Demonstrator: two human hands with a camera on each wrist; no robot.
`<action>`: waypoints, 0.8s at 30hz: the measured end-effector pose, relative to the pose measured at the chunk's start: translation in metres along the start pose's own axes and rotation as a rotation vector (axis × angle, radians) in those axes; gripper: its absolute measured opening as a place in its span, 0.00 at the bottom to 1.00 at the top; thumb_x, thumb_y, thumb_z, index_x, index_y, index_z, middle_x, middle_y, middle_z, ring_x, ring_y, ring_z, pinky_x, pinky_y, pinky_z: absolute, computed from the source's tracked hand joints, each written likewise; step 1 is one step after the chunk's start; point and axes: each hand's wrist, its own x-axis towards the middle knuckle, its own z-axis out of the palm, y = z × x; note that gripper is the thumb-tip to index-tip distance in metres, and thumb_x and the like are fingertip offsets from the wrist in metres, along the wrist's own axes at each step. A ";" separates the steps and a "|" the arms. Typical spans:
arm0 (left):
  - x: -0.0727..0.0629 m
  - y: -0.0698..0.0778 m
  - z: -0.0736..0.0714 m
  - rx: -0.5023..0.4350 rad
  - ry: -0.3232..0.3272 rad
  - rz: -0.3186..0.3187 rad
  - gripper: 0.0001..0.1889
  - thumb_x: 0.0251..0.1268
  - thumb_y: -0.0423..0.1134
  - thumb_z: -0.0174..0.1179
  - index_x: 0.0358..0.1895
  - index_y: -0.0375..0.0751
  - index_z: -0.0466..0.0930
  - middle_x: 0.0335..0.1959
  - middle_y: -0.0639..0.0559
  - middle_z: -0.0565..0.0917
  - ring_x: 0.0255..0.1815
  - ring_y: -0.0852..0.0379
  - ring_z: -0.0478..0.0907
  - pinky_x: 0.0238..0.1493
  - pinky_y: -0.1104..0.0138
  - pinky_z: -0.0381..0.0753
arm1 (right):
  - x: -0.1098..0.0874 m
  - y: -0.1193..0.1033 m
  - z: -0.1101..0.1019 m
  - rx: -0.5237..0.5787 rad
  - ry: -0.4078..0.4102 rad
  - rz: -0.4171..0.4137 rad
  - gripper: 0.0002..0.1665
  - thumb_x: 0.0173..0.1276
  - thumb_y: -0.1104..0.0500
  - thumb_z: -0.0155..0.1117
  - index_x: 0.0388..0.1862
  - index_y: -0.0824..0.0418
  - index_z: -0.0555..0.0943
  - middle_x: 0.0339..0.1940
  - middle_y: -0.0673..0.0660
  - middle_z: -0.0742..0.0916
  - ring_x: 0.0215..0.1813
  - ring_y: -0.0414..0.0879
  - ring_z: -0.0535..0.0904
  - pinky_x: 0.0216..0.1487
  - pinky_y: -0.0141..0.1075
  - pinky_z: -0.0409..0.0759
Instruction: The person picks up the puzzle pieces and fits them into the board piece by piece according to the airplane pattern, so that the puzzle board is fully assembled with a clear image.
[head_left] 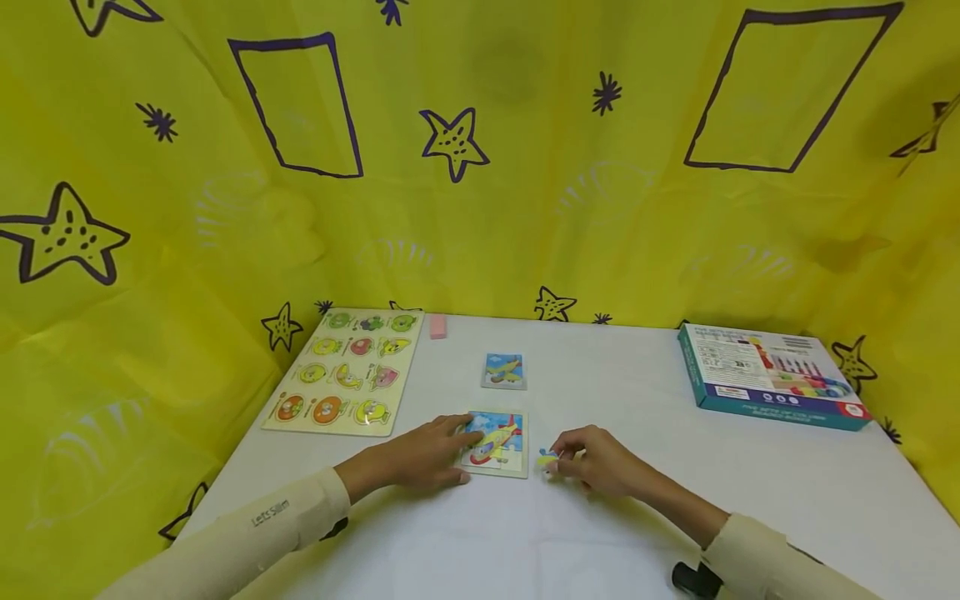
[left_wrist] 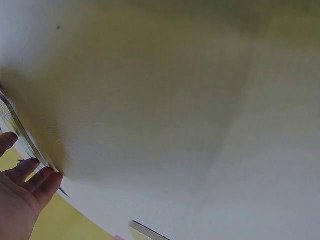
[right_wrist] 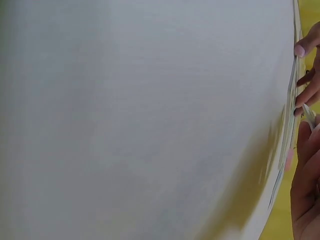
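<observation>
A small square jigsaw puzzle [head_left: 501, 446] with an airplane picture lies on the white table in the head view. My left hand [head_left: 427, 454] rests on its left side, fingers spread over the edge and surface. In the left wrist view the left hand [left_wrist: 25, 195] touches the board's edge with extended fingers. Just right of the puzzle, my right hand [head_left: 600, 461] pinches a small puzzle piece [head_left: 547, 458] coloured blue and yellow, held apart from the board. The right wrist view shows the right hand [right_wrist: 307, 180] with the thin piece [right_wrist: 309, 116] between its fingertips.
Behind the puzzle lies a smaller airplane picture tile [head_left: 503, 371]. A fruit puzzle board [head_left: 401, 379] is at the left, with a pink block [head_left: 438, 327] beside it. A boxed set [head_left: 772, 375] lies at the back right. Yellow patterned cloth [head_left: 510, 233] hangs behind the table.
</observation>
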 end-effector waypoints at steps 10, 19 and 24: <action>0.001 -0.002 0.002 0.012 0.010 0.010 0.34 0.72 0.55 0.59 0.76 0.47 0.64 0.78 0.40 0.61 0.77 0.40 0.62 0.74 0.49 0.67 | 0.023 -0.010 0.018 0.045 0.022 -0.009 0.10 0.66 0.63 0.69 0.43 0.65 0.79 0.25 0.57 0.85 0.15 0.39 0.71 0.19 0.31 0.73; 0.002 -0.003 0.003 0.024 0.015 0.013 0.34 0.72 0.55 0.59 0.76 0.47 0.65 0.78 0.40 0.62 0.77 0.41 0.63 0.73 0.49 0.68 | 0.039 -0.016 0.029 0.013 0.082 0.005 0.11 0.65 0.62 0.71 0.42 0.64 0.81 0.23 0.53 0.85 0.15 0.40 0.72 0.20 0.31 0.73; 0.002 -0.004 0.004 0.029 0.022 0.017 0.34 0.72 0.55 0.59 0.76 0.47 0.64 0.78 0.40 0.62 0.76 0.41 0.63 0.73 0.49 0.68 | 0.044 -0.020 0.034 -0.006 0.116 0.064 0.11 0.63 0.62 0.73 0.41 0.63 0.81 0.21 0.52 0.84 0.15 0.40 0.73 0.20 0.33 0.72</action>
